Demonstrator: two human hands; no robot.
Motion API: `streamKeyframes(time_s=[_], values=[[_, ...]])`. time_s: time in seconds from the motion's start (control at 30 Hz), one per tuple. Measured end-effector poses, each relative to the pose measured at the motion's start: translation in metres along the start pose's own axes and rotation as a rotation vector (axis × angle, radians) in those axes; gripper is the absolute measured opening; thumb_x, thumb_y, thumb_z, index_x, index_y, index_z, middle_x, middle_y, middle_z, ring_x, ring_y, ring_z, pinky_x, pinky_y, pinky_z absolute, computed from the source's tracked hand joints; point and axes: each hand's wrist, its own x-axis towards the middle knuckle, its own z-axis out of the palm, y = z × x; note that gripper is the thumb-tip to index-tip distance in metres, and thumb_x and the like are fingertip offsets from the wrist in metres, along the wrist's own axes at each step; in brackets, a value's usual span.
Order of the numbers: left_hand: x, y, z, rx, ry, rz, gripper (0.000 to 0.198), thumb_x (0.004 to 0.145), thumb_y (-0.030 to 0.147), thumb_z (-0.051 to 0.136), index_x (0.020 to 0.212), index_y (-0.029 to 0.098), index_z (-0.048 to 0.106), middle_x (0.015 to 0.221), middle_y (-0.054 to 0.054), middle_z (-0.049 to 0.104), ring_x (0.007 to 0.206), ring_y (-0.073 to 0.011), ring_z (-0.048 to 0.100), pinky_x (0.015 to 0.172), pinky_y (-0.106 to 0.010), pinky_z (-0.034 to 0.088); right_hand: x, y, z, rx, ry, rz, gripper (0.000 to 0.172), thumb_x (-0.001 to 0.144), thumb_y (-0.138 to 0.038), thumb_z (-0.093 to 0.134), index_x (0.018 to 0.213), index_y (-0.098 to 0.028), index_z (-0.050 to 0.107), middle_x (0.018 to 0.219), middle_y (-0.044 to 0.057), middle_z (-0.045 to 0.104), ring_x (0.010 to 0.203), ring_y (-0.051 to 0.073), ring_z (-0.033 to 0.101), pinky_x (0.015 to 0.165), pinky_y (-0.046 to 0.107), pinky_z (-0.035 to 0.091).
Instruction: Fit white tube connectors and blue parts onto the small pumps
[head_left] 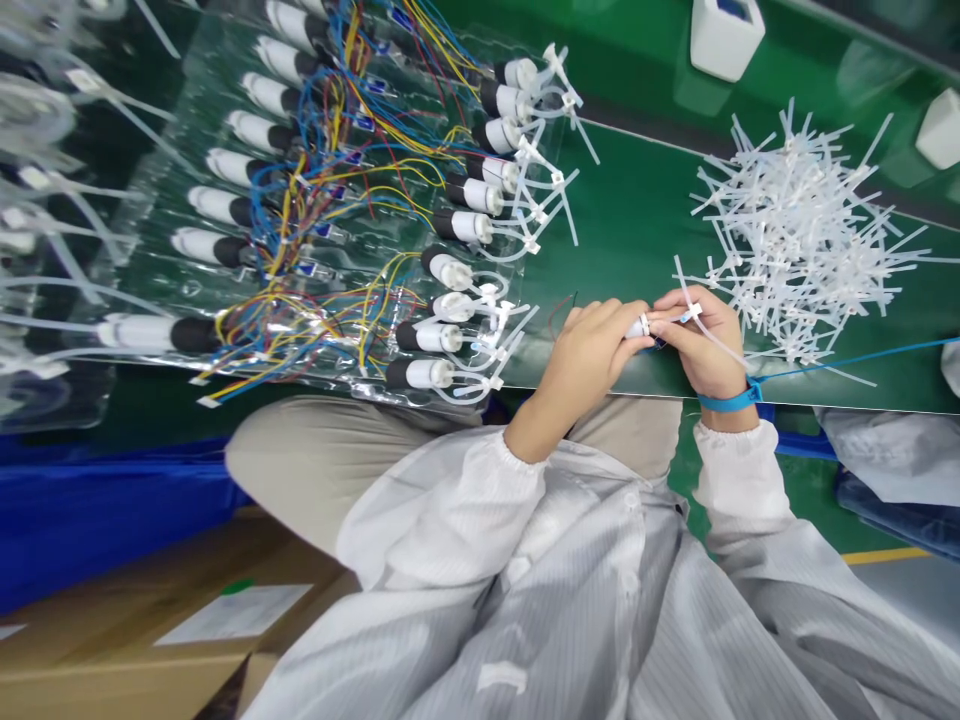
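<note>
Cylinder (637, 327), white and mostly hidden, sits clamped in the fingers of the left hand (592, 345) above the green table (622, 240), while the right hand (709, 345) pinches a tube piece (691, 312) at its end, the hands nearly meeting, apparently so each part steadies the other. Loose tubes (806, 235) lie heaped near the right hand, presumably for a short reach; wired cylinders (472, 195) lie in rows on clear plastic (161, 195) to the left, seemingly to keep them separated.
</note>
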Motion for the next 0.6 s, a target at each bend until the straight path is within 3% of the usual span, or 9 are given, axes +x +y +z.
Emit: streamKeyframes(time_s=[0.17, 0.33, 0.6], values=[[-0.0008, -0.002, 0.0009, -0.068, 0.011, 0.007, 0.029, 0.116, 0.038, 0.059, 0.138, 0.022, 0.07, 0.123, -0.008, 0.076, 0.115, -0.0279, 0.068, 0.101, -0.037, 0.046, -0.0014, 0.001, 0.0027, 0.044, 0.037, 0.012, 0.027, 0.08, -0.037, 0.099, 0.1, -0.027, 0.083, 0.093, -0.001, 0.081, 0.084, 0.022, 0.075, 0.083, 0.036, 0.062], [-0.0052, -0.0055, 0.008, -0.154, 0.136, -0.067, 0.038, 0.11, 0.036, 0.07, 0.144, 0.022, 0.06, 0.133, -0.01, 0.075, 0.118, -0.0278, 0.071, 0.103, -0.038, 0.051, -0.0024, 0.0019, 0.0056, 0.076, 0.039, 0.019, 0.017, 0.087, -0.039, 0.094, 0.095, -0.027, 0.085, 0.091, 0.001, 0.08, 0.082, 0.022, 0.071, 0.079, 0.035, 0.058], [-0.0083, -0.0062, 0.0058, -0.192, 0.122, -0.132, 0.021, 0.106, 0.035, 0.076, 0.116, 0.023, 0.063, 0.106, -0.004, 0.074, 0.101, -0.0265, 0.072, 0.092, -0.037, 0.054, -0.0047, -0.0033, 0.0044, 0.049, -0.024, 0.071, 0.016, 0.089, -0.039, 0.092, 0.092, -0.025, 0.086, 0.092, 0.003, 0.082, 0.084, 0.023, 0.071, 0.079, 0.035, 0.055]])
